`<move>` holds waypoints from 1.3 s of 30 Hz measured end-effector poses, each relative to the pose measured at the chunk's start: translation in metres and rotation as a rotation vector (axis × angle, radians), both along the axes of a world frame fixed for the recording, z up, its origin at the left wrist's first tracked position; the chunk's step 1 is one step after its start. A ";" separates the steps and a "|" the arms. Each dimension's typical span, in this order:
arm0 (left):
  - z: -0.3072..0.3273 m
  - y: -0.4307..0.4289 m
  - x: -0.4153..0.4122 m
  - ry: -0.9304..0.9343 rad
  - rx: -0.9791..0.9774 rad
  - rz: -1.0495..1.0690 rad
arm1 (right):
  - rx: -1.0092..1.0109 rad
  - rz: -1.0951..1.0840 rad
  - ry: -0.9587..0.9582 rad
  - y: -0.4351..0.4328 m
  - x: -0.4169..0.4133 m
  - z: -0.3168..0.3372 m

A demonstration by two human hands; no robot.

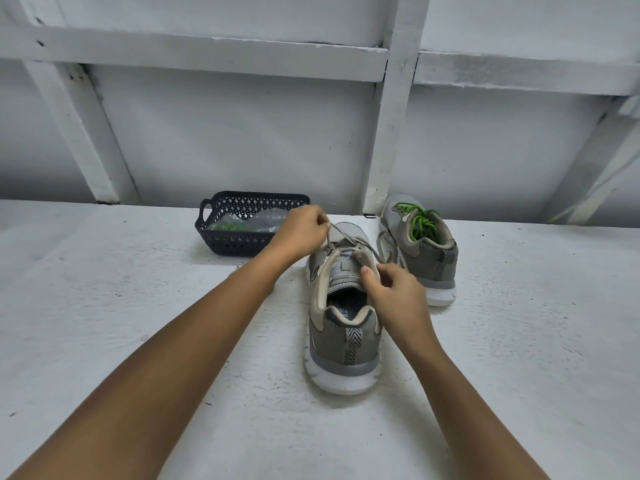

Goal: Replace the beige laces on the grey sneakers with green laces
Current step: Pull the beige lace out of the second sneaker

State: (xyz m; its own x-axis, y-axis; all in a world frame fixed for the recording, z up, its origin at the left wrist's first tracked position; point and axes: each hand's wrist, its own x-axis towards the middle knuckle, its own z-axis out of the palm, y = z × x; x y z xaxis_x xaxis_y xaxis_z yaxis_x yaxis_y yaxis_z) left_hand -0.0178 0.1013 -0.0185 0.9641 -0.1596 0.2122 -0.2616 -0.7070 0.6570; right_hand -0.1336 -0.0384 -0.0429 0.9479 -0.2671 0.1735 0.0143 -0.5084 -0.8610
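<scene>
A grey sneaker (343, 341) stands heel toward me in the middle of the white surface, still threaded with a beige lace (341, 233). My left hand (301, 230) pinches that lace above the toe end and holds it taut. My right hand (394, 289) grips the sneaker's right collar edge near the tongue. Behind and to the right stands the second grey sneaker (422, 251), which has a green lace (420, 221). A loose beige lace (389, 249) lies between the two sneakers.
A dark plastic basket (221, 240) sits at the back left of the sneakers, holding a clear bag with green laces (230, 226) inside. A white wall with wooden beams rises right behind the surface.
</scene>
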 end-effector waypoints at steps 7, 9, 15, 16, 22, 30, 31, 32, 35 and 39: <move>0.007 0.004 -0.005 0.246 0.176 -0.022 | -0.008 -0.003 0.006 0.000 0.000 0.000; 0.003 0.005 -0.008 0.249 0.191 -0.060 | -0.012 -0.004 0.006 0.000 0.000 0.000; 0.002 0.002 -0.006 0.114 0.003 0.048 | -0.017 0.001 0.009 -0.001 -0.001 0.000; 0.006 0.003 -0.004 0.146 -0.125 0.089 | -0.011 0.002 0.009 -0.001 -0.001 0.000; 0.010 0.002 -0.011 0.257 -0.106 0.073 | -0.011 -0.006 0.008 -0.001 0.001 -0.001; -0.002 0.000 -0.010 0.266 -0.098 0.063 | -0.013 -0.003 0.014 -0.001 0.001 -0.001; 0.001 0.001 -0.009 0.287 -0.215 0.095 | -0.007 0.000 0.012 -0.001 0.001 -0.001; 0.006 0.003 -0.007 0.309 -0.349 0.128 | -0.002 0.000 0.012 -0.001 0.001 -0.001; 0.014 0.007 -0.006 0.341 -0.511 0.176 | 0.007 0.000 0.012 0.000 0.000 0.000; 0.002 0.004 -0.014 0.437 -0.202 0.048 | 0.003 -0.002 0.004 0.000 -0.002 0.001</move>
State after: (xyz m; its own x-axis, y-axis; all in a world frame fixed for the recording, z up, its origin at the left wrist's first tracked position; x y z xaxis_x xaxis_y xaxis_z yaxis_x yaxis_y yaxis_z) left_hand -0.0314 0.1054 -0.0160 0.9753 -0.1100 -0.1918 0.0990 -0.5583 0.8237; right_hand -0.1352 -0.0383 -0.0415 0.9482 -0.2694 0.1686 0.0095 -0.5062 -0.8624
